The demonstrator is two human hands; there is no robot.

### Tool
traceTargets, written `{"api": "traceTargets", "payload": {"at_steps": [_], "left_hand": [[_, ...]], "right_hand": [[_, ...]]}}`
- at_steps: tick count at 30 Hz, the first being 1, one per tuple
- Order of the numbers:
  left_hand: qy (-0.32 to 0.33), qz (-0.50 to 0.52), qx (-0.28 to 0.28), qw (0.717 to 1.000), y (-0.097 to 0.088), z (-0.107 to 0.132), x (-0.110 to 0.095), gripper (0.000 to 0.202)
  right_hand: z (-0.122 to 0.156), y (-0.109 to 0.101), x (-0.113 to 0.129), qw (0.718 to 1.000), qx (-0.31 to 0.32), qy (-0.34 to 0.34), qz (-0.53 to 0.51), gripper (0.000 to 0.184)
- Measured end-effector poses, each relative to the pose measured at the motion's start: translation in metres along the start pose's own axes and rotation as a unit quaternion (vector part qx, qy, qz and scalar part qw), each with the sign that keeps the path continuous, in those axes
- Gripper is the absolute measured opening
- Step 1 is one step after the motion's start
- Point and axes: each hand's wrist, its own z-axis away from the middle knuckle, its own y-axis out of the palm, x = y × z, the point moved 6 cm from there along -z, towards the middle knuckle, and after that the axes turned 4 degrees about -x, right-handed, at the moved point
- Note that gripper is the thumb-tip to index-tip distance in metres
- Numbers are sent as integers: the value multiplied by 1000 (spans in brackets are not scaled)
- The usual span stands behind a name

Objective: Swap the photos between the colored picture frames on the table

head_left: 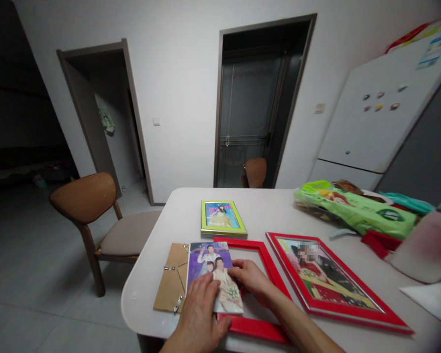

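Observation:
A colour photo print (212, 274) lies across the left side of an empty red picture frame (264, 255) near the table's front edge. My left hand (200, 311) rests flat on the print's lower left part, fingers stretched out. My right hand (252, 279) touches the print's right edge, fingers curled against it over the frame's opening. A brown backing board (171, 284) with metal clips lies under the print's left side.
A larger red frame (330, 282) with a photo lies to the right. A small green frame (222, 218) sits farther back. Green plastic bags (356, 208) and clutter crowd the white table's (272, 208) right side. A wooden chair (99, 215) stands left; a fridge (385, 113) right.

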Motion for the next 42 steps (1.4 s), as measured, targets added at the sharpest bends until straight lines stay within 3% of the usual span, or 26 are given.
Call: {"api": "traceTargets", "payload": {"at_steps": [4, 7, 9, 11, 14, 16, 18, 19, 21, 25, 28, 34, 38, 42], "left_hand": [[16, 5, -35, 999, -3, -7, -5, 60], [48, 76, -122, 988, -19, -18, -14, 54], [20, 176, -185, 967, -30, -24, -15, 44], [-65, 305, -230, 922, -32, -28, -12, 36], [-184, 485, -237, 821, -16, -29, -11, 35], [-213, 563, -206, 771, -1, -30, -15, 38], [-206, 601, -177, 752, 6, -31, -17, 41], [-199, 602, -170, 755, 7, -32, -16, 43], [-191, 566, -163, 785, 4, -31, -10, 45], [-183, 375, -86, 905, 2, -25, -1, 45], [-129, 239, -15, 962, 7, -17, -11, 50], [-62, 123, 36, 990, 17, -9, -21, 55], [-34, 93, 44, 994, 22, -9, -19, 55], [-24, 74, 51, 996, 22, -11, -20, 54]], "right_hand": [[18, 12, 31, 996, -20, -59, -70, 19], [37, 15, 62, 985, -28, -134, -102, 28], [45, 11, 71, 980, -40, -163, -110, 37], [47, 1, 62, 980, -90, -142, -103, 44], [42, -13, 30, 980, -135, -55, -134, 49], [39, -20, 18, 974, -126, -47, -182, 48], [38, -33, 17, 969, -125, -74, -202, 47], [38, -40, 18, 969, -126, -78, -197, 48], [37, -55, 21, 976, -126, -59, -169, 51], [33, -82, 24, 984, -171, -20, -39, 54], [25, -87, 25, 978, -195, -33, 61, 50], [14, -86, 28, 941, -229, -89, 234, 45], [15, -84, 33, 876, -234, -136, 400, 36], [19, -81, 33, 803, -253, -128, 524, 33]]}}
